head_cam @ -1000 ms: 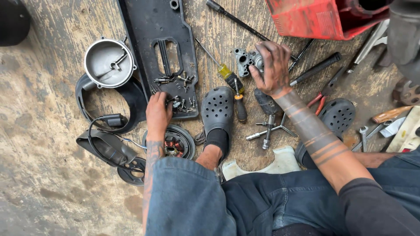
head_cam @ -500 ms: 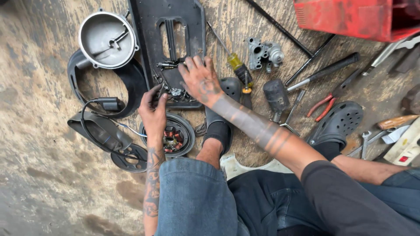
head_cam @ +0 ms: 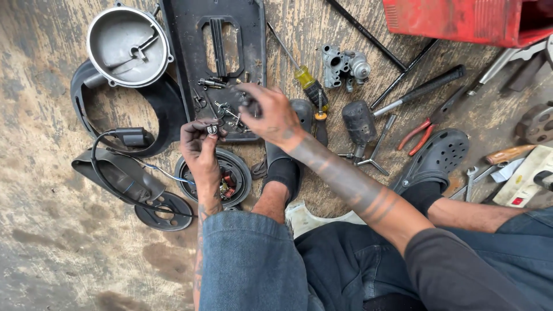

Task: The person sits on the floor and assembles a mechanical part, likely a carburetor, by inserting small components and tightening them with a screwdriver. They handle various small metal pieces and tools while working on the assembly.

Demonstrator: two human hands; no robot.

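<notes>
We hold a small metal part point(head_cam: 212, 129) pinched in the fingertips of our left hand point(head_cam: 200, 151), fingers curled closed around it. What kind of part it is we cannot tell; it is too small. Our right hand point(head_cam: 271, 115) reaches across just beside it, palm down and fingers bent over the loose screws point(head_cam: 222, 109) that lie on the black plate point(head_cam: 187, 52). Whether those fingers have hold of anything we cannot tell, since the back of the hand hides them.

Directly below the left hand sits a round stator point(head_cam: 227, 178), touching our wrist in the view. Left of that grip lies a black cover point(head_cam: 112, 173) with a cable point(head_cam: 101, 144), and beyond it, up and to the left, a grey metal bowl point(head_cam: 127, 46). To the right of the right hand lie a yellow screwdriver point(head_cam: 308, 86), a carburettor point(head_cam: 345, 66), a black mallet point(head_cam: 357, 121) and red pliers point(head_cam: 420, 135). A red box point(head_cam: 461, 20) stands well apart at the far right.
</notes>
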